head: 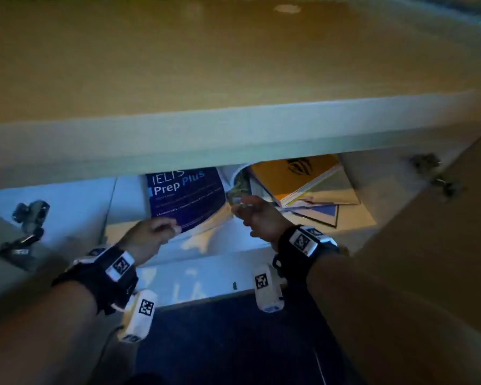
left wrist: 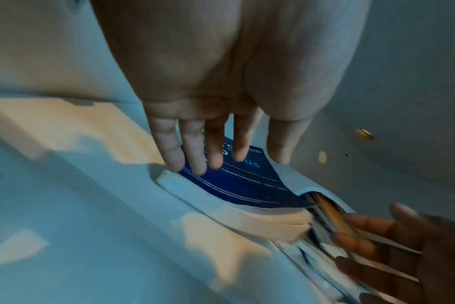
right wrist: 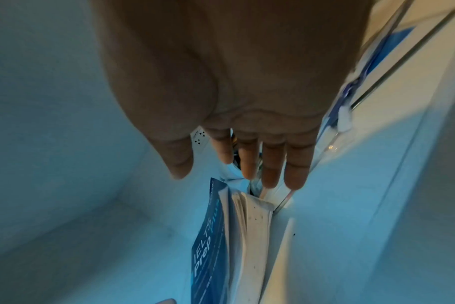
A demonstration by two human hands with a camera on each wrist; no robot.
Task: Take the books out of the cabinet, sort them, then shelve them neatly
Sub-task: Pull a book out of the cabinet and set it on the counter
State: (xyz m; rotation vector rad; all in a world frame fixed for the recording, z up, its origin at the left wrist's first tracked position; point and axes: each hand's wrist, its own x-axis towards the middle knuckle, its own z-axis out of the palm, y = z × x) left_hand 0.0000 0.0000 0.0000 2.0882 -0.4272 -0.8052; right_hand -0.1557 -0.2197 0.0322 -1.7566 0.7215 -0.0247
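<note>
A dark blue "IELTS Prep Plus" book (head: 185,195) lies flat on the lower shelf of the cabinet (head: 228,247). My left hand (head: 156,229) is at its near left corner, and the left wrist view shows straight fingers (left wrist: 195,156) lying on the blue cover (left wrist: 237,185). My right hand (head: 250,212) is at the book's right edge. Its straight fingertips (right wrist: 270,176) touch the edges of thin books wedged beside the blue book (right wrist: 208,246). An orange book (head: 292,176) and several thin books (head: 317,209) lie askew to the right.
The cabinet's thick top panel (head: 206,129) overhangs and hides the back of the shelf. Both doors stand open, with hinges at the left (head: 25,218) and right (head: 433,173). The right door (head: 442,245) is close to my right forearm. Dark floor (head: 233,343) lies below.
</note>
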